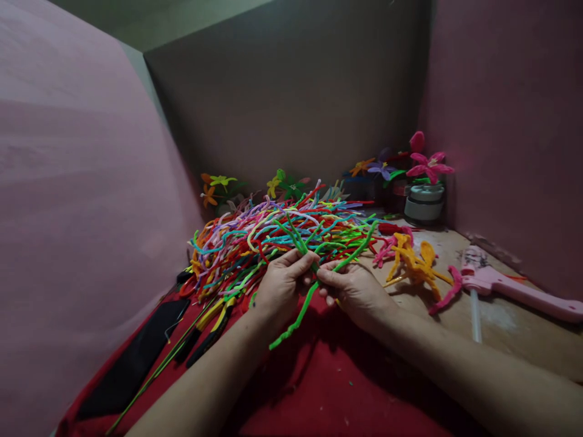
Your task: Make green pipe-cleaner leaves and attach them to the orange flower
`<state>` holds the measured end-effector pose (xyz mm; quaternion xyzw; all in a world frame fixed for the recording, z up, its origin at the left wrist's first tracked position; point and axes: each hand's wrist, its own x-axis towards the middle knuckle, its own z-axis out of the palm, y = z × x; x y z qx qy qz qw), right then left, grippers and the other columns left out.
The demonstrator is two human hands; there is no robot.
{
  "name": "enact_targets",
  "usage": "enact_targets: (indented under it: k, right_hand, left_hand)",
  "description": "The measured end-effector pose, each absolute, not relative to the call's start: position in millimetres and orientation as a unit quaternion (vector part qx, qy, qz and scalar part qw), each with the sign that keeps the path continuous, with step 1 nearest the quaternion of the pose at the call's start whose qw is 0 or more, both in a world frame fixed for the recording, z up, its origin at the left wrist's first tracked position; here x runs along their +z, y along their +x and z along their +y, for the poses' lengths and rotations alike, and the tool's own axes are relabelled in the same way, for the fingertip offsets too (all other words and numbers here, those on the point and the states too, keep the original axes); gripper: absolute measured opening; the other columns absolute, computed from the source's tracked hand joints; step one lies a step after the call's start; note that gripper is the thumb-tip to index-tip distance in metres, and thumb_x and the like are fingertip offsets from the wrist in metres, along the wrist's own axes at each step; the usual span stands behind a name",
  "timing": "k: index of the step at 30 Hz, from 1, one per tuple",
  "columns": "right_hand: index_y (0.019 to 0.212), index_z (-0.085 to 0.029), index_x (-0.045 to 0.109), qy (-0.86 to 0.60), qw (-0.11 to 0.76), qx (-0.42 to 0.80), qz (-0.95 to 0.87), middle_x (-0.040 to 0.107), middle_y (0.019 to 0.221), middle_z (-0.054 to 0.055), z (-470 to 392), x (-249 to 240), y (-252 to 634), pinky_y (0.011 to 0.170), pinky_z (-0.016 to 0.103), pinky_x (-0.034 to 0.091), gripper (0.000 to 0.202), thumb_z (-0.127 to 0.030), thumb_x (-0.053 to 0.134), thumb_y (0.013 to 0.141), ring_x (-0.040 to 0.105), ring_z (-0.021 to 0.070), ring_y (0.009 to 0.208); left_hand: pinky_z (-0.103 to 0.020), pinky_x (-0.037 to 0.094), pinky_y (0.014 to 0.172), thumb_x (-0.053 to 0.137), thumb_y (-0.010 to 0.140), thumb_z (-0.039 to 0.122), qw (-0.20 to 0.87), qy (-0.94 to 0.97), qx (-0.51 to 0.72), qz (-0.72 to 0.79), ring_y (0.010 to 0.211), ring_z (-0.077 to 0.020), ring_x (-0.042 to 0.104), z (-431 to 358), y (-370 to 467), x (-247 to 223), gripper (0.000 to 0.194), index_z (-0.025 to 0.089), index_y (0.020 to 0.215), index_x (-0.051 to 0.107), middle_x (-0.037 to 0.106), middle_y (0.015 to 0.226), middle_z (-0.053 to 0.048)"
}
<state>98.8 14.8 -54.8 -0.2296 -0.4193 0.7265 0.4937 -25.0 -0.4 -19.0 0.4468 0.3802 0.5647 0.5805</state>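
Bright green pipe cleaners (297,318) are held up over the red cloth at the centre of the head view. My left hand (288,280) pinches them where several strands meet, with short ends fanning upward. Close beside it, my right hand (348,285) has its thumb and fingers closed on the same green strands. One long piece runs up and right past my right hand, and another hangs down to the left between my wrists. Behind both hands lies a big heap of multicoloured pipe cleaners (228,240).
Pliers (212,315), thin green stems (157,370) and a black flat object (136,358) lie at left. An orange pipe-cleaner flower (412,264) and a pink glue gun (519,285) rest at right. Finished flowers (430,167) stand at the back.
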Motion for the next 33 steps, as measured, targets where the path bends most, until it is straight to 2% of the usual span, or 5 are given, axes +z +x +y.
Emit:
enact_targets:
  k: [5,9,15,23,33]
  right_hand:
    - [0.065,-0.011,0.059,-0.214,0.496,0.757,-0.368,0.060,0.059,0.001,15.3,-52.5,98.6,0.036,0.015,0.036,0.017,-0.023,0.072,0.062,0.053,0.0076,0.046]
    - [0.061,-0.013,0.056,-0.218,0.495,0.782,-0.309,0.057,0.052,-0.002,14.6,-50.0,98.5,0.032,0.014,0.033,0.019,-0.017,0.074,0.057,0.051,0.0068,0.040]
    - [0.081,-0.014,0.060,-0.181,0.466,0.817,-0.287,0.058,0.049,-0.002,16.0,-51.7,96.4,0.035,0.019,0.039,0.023,-0.014,0.071,0.060,0.053,0.0107,0.039]
    - [0.060,-0.014,0.054,-0.193,0.536,0.793,-0.215,0.066,0.070,0.000,15.8,-48.9,92.3,0.047,0.019,0.047,0.023,-0.006,0.075,0.052,0.059,0.0089,0.051]
    - [0.059,-0.013,0.054,-0.188,0.537,0.793,-0.216,0.068,0.079,0.004,14.1,-46.1,93.7,0.051,0.020,0.051,0.024,-0.007,0.076,0.051,0.062,0.0096,0.054]
  left_hand:
    - [-0.014,0.033,0.039,0.063,0.073,0.027,0.612,0.431,0.554,0.364,0.039,-0.0017,0.038,0.7,-22.9,-21.2,0.015,0.014,0.077,0.058,0.048,0.053,0.005]
    - [-0.013,0.038,0.037,0.065,0.072,0.023,0.622,0.416,0.563,0.351,0.038,0.0009,0.040,1.5,-23.9,-22.6,0.014,0.013,0.078,0.058,0.059,0.070,0.002]
    - [-0.016,0.040,0.028,0.063,0.073,0.024,0.619,0.435,0.556,0.343,0.041,-0.0084,0.055,0.6,-22.5,-24.6,0.015,0.012,0.081,0.058,0.064,0.074,-0.003]
    - [-0.019,0.051,0.044,0.060,0.075,0.016,0.634,0.353,0.600,0.336,0.050,-0.0092,0.060,2.2,-16.8,-26.0,0.005,0.012,0.077,0.058,0.065,0.070,-0.002]
    - [-0.020,0.052,0.046,0.060,0.075,0.014,0.636,0.360,0.595,0.334,0.050,-0.0087,0.060,2.9,-18.9,-27.8,0.003,0.012,0.077,0.060,0.065,0.071,-0.003]
